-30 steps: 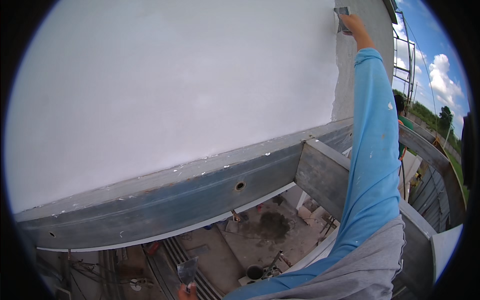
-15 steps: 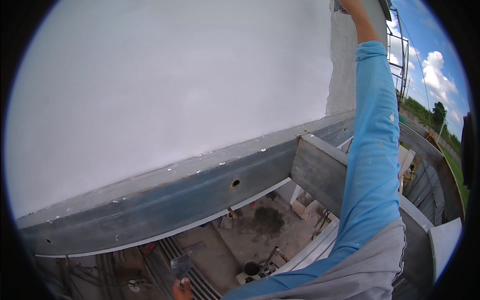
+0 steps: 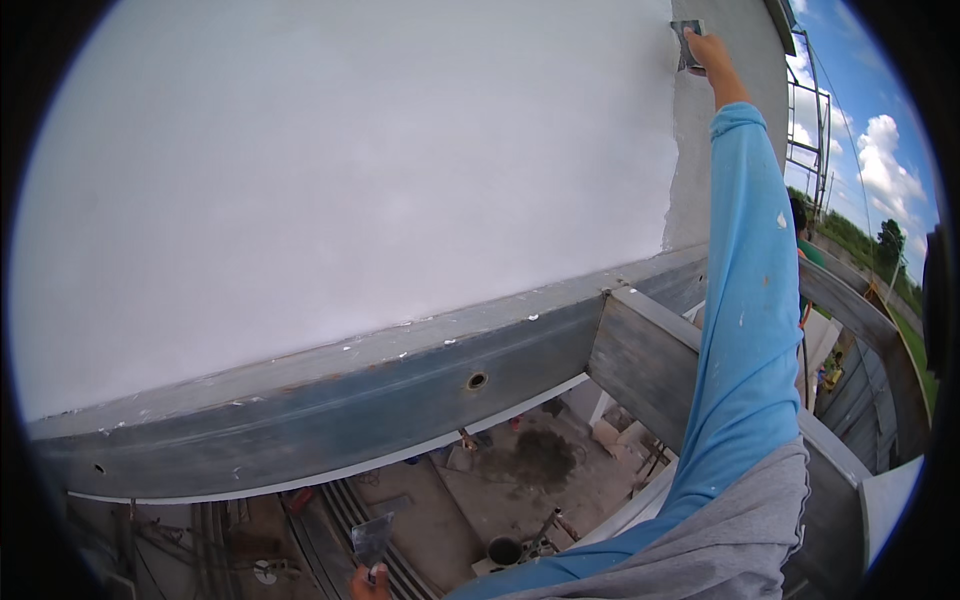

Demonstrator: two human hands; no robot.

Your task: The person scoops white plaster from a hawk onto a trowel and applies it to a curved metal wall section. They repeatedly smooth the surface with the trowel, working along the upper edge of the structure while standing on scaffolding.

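Observation:
My right arm, in a light blue sleeve, stretches up to the wall (image 3: 380,180). My right hand (image 3: 708,52) is closed on a flat scraper (image 3: 687,44) with a dark, roughly square blade. That blade lies against the wall where the smooth white coat meets a bare grey strip (image 3: 697,180). Low in the picture, my left hand (image 3: 369,583) grips a putty knife (image 3: 372,540), its wide blade pointing up and held away from the wall. Only part of the left hand shows above the picture's lower edge.
Along the wall's foot runs a grey steel beam (image 3: 330,400), spotted with white drips. A cross beam (image 3: 645,350) joins it near my right arm. Far below are a littered floor (image 3: 450,520) and a dark bucket (image 3: 504,550). Scaffolding (image 3: 808,130) stands beyond the wall's right end.
The view has tilted slightly. My right hand and the scraper now show lower on the wall, fully in the picture. My left hand with the putty knife sits slightly lower and farther right.

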